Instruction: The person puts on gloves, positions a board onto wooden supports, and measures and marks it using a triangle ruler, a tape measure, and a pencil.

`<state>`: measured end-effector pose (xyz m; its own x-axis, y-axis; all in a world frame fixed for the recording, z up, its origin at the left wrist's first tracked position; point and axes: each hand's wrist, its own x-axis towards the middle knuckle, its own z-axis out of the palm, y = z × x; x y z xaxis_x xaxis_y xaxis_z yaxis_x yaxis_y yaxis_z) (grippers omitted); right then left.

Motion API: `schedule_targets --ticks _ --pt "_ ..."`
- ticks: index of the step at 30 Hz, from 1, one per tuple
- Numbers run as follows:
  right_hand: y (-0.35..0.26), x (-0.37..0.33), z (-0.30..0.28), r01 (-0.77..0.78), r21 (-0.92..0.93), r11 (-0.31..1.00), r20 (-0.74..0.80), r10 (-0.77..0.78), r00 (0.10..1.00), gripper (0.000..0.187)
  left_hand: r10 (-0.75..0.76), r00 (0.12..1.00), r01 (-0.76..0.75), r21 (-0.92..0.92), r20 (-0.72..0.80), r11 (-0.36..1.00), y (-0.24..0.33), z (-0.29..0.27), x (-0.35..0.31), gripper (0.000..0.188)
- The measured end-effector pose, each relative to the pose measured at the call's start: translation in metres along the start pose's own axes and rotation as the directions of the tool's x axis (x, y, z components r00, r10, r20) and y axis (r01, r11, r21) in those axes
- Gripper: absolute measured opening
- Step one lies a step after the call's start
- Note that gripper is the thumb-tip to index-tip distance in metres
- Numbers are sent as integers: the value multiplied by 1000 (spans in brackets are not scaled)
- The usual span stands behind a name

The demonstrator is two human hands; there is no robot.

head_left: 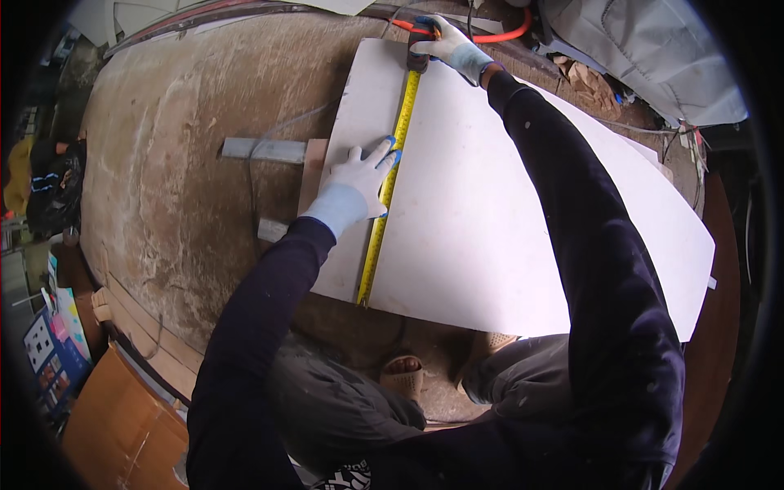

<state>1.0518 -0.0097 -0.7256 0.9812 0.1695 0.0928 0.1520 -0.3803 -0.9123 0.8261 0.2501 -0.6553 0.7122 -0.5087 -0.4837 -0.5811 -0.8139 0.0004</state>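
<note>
A large white sheet (482, 188) lies in front of me. Across its left part runs the yellow blade of a tape measure (401, 122), its end at the sheet's near edge. At the far edge my right hand (452, 49), in a white glove with blue fingertips, grips the dark tape case (419, 54). Something orange shows by those fingers; I cannot tell whether it is held. My left hand (359, 178), gloved alike, rests with spread fingers on the sheet, its fingertips touching the blade about midway along.
Grey bars (265, 150) stick out left of the sheet on the worn brown surface (180, 122). Beyond the sheet are an orange hose (510, 34) and a grey cover (645, 57). Cardboard (126, 425) stands at lower left. My sandalled foot (402, 371) is below the near edge.
</note>
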Motion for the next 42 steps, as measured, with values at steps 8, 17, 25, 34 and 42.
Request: schedule_targets --ticks 8,17,25,34,42 --pt "1 0 -4 -6 -35 999 -38 5 999 70 -1 999 0 12 42 1000 8 -7 5 104" --pt "-5 -4 -2 38 -49 998 -57 -41 998 65 16 999 -13 -75 40 997 5 -2 8 106" --pt "-9 -6 -7 -10 -106 994 -326 -26 945 65 -18 998 22 -69 60 997 8 -4 11 106" --pt "-17 -95 -8 44 262 964 -147 -5 989 36 -28 997 28 -8 68 1000 11 -15 12 112" --pt "-3 -120 12 325 -310 894 -6 -343 939 26 -34 992 8 212 121 977 15 -26 21 120"
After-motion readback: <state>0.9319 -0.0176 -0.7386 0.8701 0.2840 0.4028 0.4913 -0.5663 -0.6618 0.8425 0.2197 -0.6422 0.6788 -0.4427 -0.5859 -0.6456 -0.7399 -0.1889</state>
